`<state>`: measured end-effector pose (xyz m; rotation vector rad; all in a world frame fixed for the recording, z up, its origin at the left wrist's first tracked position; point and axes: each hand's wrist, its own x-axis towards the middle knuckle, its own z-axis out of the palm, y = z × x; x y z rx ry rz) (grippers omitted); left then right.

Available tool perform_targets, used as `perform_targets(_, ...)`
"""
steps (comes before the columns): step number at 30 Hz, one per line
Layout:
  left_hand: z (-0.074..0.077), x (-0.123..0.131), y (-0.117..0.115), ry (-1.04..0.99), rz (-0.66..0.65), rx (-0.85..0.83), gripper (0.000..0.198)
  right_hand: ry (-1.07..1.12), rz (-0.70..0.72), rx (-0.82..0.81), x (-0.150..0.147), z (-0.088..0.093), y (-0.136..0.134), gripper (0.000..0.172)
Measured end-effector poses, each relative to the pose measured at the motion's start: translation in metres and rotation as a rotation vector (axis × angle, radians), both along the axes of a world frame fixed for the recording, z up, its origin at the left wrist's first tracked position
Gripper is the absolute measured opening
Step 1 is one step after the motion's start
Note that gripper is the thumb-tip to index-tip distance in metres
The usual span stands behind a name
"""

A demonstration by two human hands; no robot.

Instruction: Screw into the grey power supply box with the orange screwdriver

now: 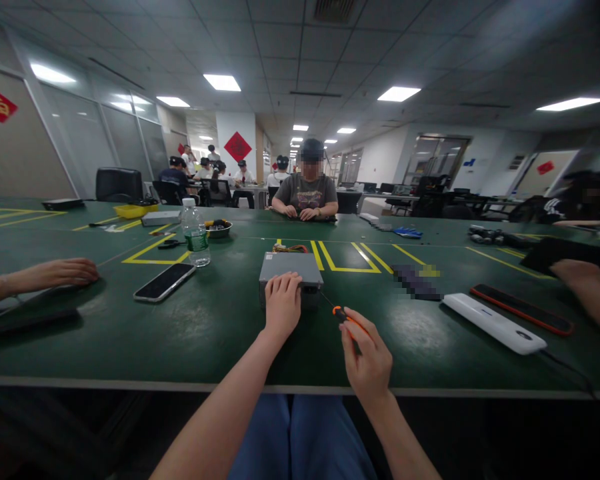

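A grey metal computer power supply [295,262] sits on the green table, with a bundle of coloured wires [290,248] at its far side. Over its top and near face lies my left hand [283,300], fingers bent across the upper edge and the thumb hidden. My right hand [367,353] is closed around an orange-and-black screwdriver [339,312]. Its thin shaft points up and left toward the right side of the power supply; whether the tip touches a screw is too small to tell.
Left of the power supply are a phone [165,283], a water bottle [196,237] and a metal bowl [219,229]. To the right lie a white power strip [494,323] and an orange-edged dark case [521,309]. Co-workers' hands show at both sides; a person [307,193] sits opposite.
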<state>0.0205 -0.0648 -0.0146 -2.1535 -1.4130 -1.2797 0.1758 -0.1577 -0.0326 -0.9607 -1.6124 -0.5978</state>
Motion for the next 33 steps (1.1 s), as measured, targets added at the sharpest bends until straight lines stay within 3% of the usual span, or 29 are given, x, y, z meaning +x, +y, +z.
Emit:
perform_targets(4,0.000,0.000,0.000,-0.003,0.006,0.004,0.024,-0.083,0.035,-0.037,-0.004,0.001,-0.002,0.024)
perform_targets(9,0.001,0.001,0.000,-0.002,0.010,0.005,0.024,-0.038,0.013,-0.117,-0.010,-0.002,-0.008,0.032)
perform_targets(13,0.001,0.001,0.000,-0.009,0.001,0.001,0.025,-0.115,-0.156,-0.139,-0.009,0.004,-0.015,0.025)
perform_targets(18,0.001,0.000,0.000,-0.005,-0.005,0.002,0.023,-0.128,-0.378,-0.243,-0.011,0.028,-0.019,0.023)
perform_targets(21,0.001,0.000,0.000,0.003,-0.007,0.005,0.023,-0.070,-0.312,-0.252,-0.016,0.035,-0.019,0.027)
perform_targets(25,0.001,0.001,0.000,-0.003,-0.001,0.014,0.024,-0.130,-0.196,-0.211,-0.025,0.028,-0.021,0.029)
perform_targets(29,0.001,0.001,-0.001,0.003,-0.001,0.010,0.023,-0.132,-0.275,-0.173,-0.029,0.031,-0.022,0.020)
perform_targets(33,0.002,0.001,-0.001,0.005,-0.006,0.005,0.024,-0.070,-0.337,-0.275,-0.029,0.043,-0.022,0.025)
